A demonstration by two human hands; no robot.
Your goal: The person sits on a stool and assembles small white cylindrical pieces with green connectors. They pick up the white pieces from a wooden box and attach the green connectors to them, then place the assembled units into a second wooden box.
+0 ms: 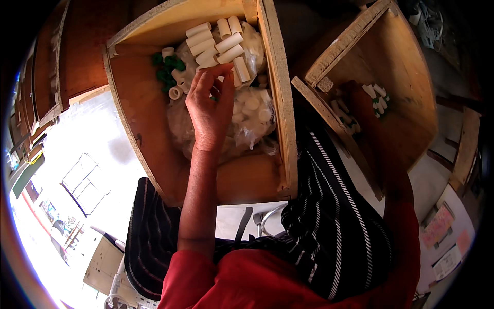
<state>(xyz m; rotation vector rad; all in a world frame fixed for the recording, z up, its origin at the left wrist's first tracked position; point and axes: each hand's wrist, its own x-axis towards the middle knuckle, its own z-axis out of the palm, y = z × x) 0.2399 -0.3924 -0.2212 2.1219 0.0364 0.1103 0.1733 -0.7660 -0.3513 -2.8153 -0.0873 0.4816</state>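
My left hand (208, 103) is over the left wooden box, its fingers curled and the thumb close to the forefinger in a pinch. Whatever is between the fingertips cannot be made out. Just past them lie several short white tubes (230, 42), loosely stacked on clear plastic bags. White ring-ended pieces (175, 92) and dark green pieces (167, 72) lie to the left of the fingers. In the right wooden box, my right hand (356, 97) is in deep shadow beside small white pieces with green parts (380, 100); its fingers are hidden.
The left wooden box (283, 103) has high walls and is nearest my knees. The right wooden box (417, 103) tilts beside it. A clear bag of white round pieces (252, 110) lies below the tubes. More white tubes (343, 114) lie by the right box's near wall.
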